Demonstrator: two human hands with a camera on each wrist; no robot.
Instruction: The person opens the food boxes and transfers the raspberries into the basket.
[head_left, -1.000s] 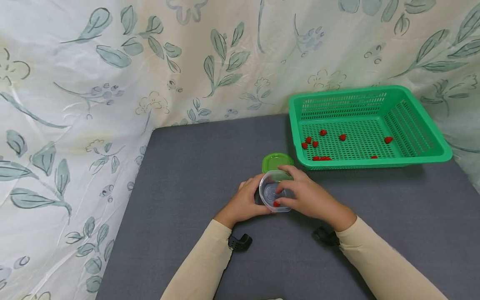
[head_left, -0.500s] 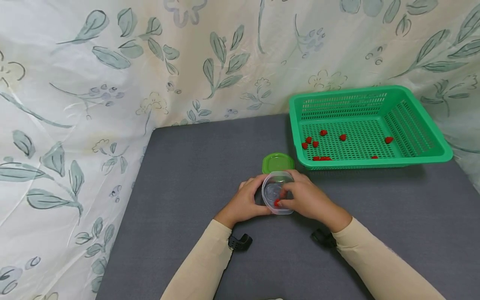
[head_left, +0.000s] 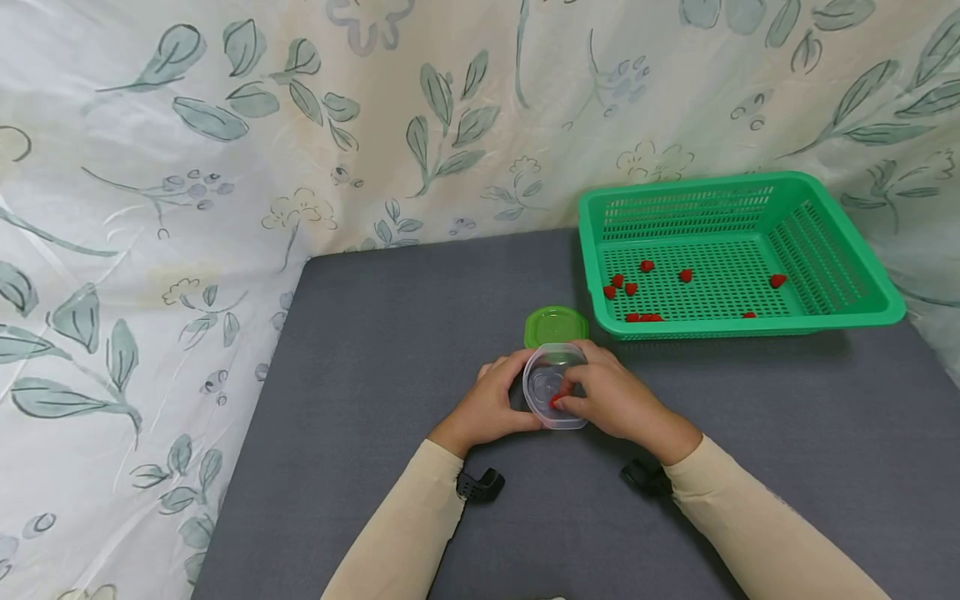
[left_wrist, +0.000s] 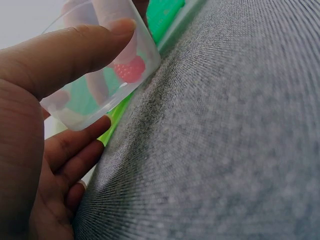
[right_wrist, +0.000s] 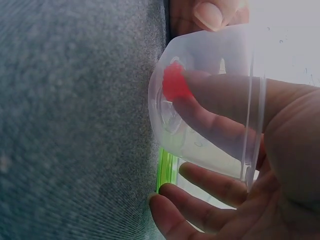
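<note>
My left hand (head_left: 491,400) holds a clear plastic tub (head_left: 538,381) from its left side, thumb in front and fingers behind. The tub leans on the grey table. Inside it, my right hand (head_left: 618,404) pinches a red raspberry (right_wrist: 173,82) between thumb and index finger, close to the tub's bottom. In the left wrist view, the bumpy raspberry (left_wrist: 131,69) shows through the tub wall. The right hand's other fingers stay outside, along the tub's far side. Just behind the tub lies a green lid (head_left: 555,323), partly hidden by it in the head view.
A green perforated basket (head_left: 750,328) stands at the back right of the grey table (head_left: 397,333). Several red raspberries (head_left: 686,275) lie scattered in it, most toward its left end. A patterned cloth (head_left: 450,167) hangs behind the table and along its left.
The tub has shifted slightly right and toward me. My right hand's thumb and index finger have closed on the raspberry inside. The left hand has barely moved.
</note>
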